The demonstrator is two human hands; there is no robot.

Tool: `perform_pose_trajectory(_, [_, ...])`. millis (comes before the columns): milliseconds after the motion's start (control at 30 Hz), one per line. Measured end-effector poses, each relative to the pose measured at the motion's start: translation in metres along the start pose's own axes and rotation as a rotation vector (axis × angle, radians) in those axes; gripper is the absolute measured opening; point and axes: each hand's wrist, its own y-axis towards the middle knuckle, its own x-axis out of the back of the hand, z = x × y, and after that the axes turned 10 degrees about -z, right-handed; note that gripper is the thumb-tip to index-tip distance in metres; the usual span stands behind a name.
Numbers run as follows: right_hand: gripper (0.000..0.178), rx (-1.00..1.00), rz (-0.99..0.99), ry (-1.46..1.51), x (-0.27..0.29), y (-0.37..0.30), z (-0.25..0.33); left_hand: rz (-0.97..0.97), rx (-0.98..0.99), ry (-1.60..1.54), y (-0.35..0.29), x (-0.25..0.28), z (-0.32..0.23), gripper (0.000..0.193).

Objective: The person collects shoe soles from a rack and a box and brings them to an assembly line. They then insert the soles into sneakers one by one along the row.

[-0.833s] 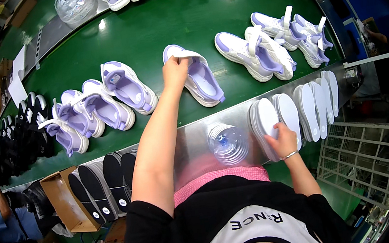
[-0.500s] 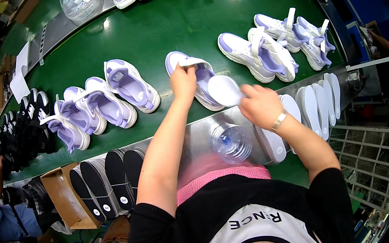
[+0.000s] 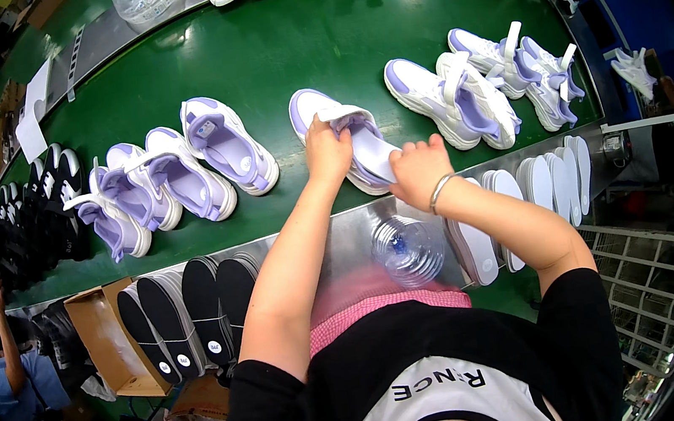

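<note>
A white and lilac sneaker lies on the green bench in front of me, toe pointing away. My left hand is closed on its tongue and strap, holding the opening wide. A white insole is partly inside the shoe, its front end down in the opening. My right hand grips the insole's heel end, at the back of the shoe. The shoe's inner toe is hidden.
Similar sneakers stand left and right on the green bench. White insoles and black insoles line the near edge, with a clear plastic container between them. Another person is at far left.
My right hand has brought the insole left and down into the shoe's opening; before, it was held over the heel. My left hand stays on the shoe.
</note>
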Motion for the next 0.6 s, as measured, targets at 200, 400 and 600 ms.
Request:
perform_pose_trajectory(200, [0.012, 0.166, 0.013, 0.123, 0.012, 0.014, -0.004, 0.09, 0.126, -0.175, -0.003, 0.007, 0.0, 0.04])
perform_pose_trajectory(400, [0.012, 0.199, 0.078, 0.172, -0.032, 0.044, 0.017, 0.06, 0.08, -0.095, -0.005, 0.005, 0.002, 0.042])
perform_pose_trajectory(600, [0.016, 0.106, 0.334, 0.203, -0.037, 0.073, 0.021, 0.108, 0.231, -0.105, -0.005, 0.017, -0.008, 0.044])
